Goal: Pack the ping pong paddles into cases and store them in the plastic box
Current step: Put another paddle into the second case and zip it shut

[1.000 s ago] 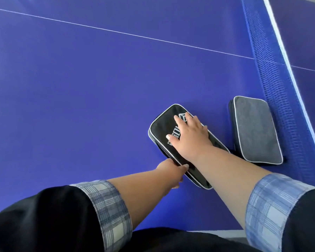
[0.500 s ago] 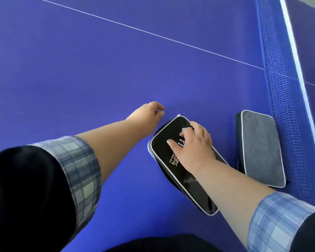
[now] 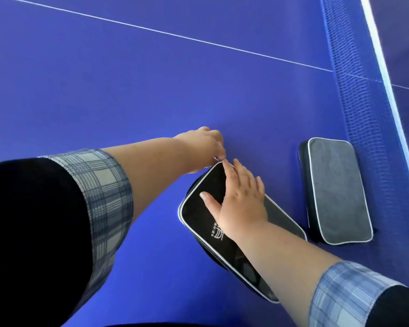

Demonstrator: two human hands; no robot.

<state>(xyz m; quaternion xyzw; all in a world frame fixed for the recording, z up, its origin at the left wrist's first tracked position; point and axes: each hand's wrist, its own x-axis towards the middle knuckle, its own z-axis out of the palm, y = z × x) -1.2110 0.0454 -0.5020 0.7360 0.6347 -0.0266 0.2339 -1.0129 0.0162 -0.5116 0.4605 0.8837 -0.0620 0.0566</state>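
A black paddle case (image 3: 200, 215) with white piping and white print lies slanted on the blue table (image 3: 128, 90). My right hand (image 3: 239, 201) presses flat on its top, fingers straight and spread. My left hand (image 3: 204, 145) is at the case's far corner, fingertips pinching a small metal zipper pull there. A second case with a grey top (image 3: 335, 190) lies closed to the right, apart from both hands. No paddle or plastic box is visible.
The blue net (image 3: 364, 102) with its white top band runs along the right side, just behind the grey case. A thin white line crosses the table in the distance.
My left hand moved from the case's near edge along its left side to the far corner. My right hand stayed pressed on the black case, and its fingers have flattened out.
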